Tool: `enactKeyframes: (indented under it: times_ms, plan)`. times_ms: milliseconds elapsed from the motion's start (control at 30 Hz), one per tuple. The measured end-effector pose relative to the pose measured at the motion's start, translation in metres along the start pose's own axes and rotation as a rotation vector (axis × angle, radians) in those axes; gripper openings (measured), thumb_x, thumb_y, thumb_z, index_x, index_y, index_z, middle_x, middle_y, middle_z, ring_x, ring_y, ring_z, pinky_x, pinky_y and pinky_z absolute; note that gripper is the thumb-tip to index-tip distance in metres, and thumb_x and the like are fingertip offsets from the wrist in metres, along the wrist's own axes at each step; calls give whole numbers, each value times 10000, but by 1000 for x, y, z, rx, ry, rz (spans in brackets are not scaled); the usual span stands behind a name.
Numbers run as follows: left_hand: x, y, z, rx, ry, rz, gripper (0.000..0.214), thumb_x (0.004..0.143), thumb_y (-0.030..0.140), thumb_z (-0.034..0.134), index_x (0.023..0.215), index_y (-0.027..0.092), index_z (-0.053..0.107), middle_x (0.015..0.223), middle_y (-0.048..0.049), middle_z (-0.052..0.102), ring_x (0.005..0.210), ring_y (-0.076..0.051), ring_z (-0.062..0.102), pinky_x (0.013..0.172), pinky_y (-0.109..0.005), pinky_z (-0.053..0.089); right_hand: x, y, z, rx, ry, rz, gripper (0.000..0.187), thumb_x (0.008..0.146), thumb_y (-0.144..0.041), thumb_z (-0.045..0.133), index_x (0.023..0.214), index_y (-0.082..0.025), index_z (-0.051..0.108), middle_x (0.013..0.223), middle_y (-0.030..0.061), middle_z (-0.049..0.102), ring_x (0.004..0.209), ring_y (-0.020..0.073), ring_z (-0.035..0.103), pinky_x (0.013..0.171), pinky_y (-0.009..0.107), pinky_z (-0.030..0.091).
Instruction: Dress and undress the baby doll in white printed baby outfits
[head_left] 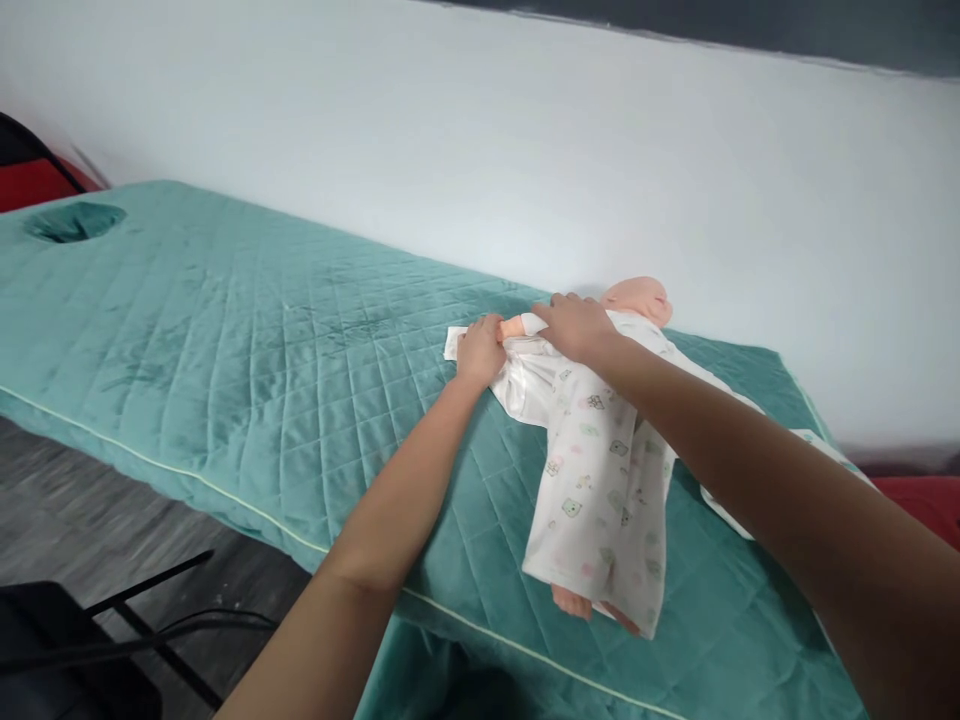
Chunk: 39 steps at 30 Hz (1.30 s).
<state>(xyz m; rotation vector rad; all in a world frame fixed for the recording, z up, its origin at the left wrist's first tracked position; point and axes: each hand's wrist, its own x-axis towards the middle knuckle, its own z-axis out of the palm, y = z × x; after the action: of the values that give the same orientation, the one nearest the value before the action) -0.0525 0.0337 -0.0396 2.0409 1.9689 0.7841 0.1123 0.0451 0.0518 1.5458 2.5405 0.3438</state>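
A baby doll (636, 298) lies on a teal quilted bed cover, its head by the wall and its feet toward me. It wears a white garment (592, 490) printed with small animals and leaves, and one foot shows below the hem. My left hand (481, 350) is closed round the end of the doll's outstretched arm (511, 328), with white cloth bunched beside and under it. Closer to the doll's head, my right hand (576, 325) grips the white sleeve, which is pushed part way up that arm. My own fingers hide part of the grip.
The teal bed cover (300, 330) stretches far to the left, where it has a round face hole (75, 222). A white wall (375, 130) runs along the back. More white printed cloth (724, 510) lies right of the doll. A black stand (150, 610) is on the floor at lower left.
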Motion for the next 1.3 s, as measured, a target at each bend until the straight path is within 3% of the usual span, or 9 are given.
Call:
enactKeyframes:
  times_ms: [200,300,367,567,733,833,967,1167,1300]
  plan:
    - [-1,15,-1,209,74,172,312,970,199,433,1251,217,568,1277,-125,624,1245,-299,505,1097,-483,342,9,-15,7,28,-35,-8,294,992,-310,492,1240,-185,590,1210,175,628,1103,321,584,894,442,443]
    - [0,20,0,272,65,280,336,985,240,440,1302,187,539,1282,-138,621,1223,-299,517,1170,-525,227,8,-19,8,50,-13,-10,297,991,-291,485,1228,-146,589,1218,186,633,1117,334,588,909,454,444]
    - [0,20,1,288,62,296,363,995,242,423,1338,177,520,1279,-141,626,1200,-296,539,1161,-512,242,3,-15,6,78,21,-9,311,983,-299,495,1233,-137,587,1205,180,646,1111,333,590,896,443,454]
    - [-4,19,0,305,82,259,412,992,254,442,1396,180,481,1329,-143,615,1241,-295,531,1150,-469,272,-35,28,5,331,236,130,379,1000,-308,391,1275,-167,610,1303,152,648,1195,315,558,955,436,454]
    - [-5,18,-2,280,110,196,410,980,249,449,1383,198,507,1327,-143,619,1242,-306,529,1146,-479,282,-85,75,31,615,429,406,381,974,-350,413,1242,-195,635,1326,119,655,1217,299,576,1023,442,443]
    - [-4,16,-3,276,122,172,416,975,254,447,1384,213,512,1337,-142,617,1254,-310,526,1151,-495,283,-106,93,61,673,405,554,424,953,-374,435,1278,-165,609,1297,135,672,1194,289,598,1037,427,445]
    - [-3,13,-2,291,120,124,431,960,265,468,1384,210,515,1325,-148,623,1257,-329,526,1162,-555,272,-116,97,92,511,333,603,460,934,-277,383,1329,-151,582,1346,152,633,1233,311,562,1057,451,418]
    - [-13,12,-3,265,135,122,527,952,245,470,1472,178,427,1461,-151,538,1371,-336,447,1211,-641,175,-125,110,98,453,226,678,488,923,-200,342,1341,-209,594,1257,141,682,1110,315,625,949,446,467]
    - [-27,39,-13,112,187,187,423,979,267,443,1390,197,520,1438,-113,562,1363,-242,476,1226,-460,291,-132,123,99,573,208,807,465,918,-251,377,1311,-215,624,1171,141,717,1051,325,646,875,418,480]
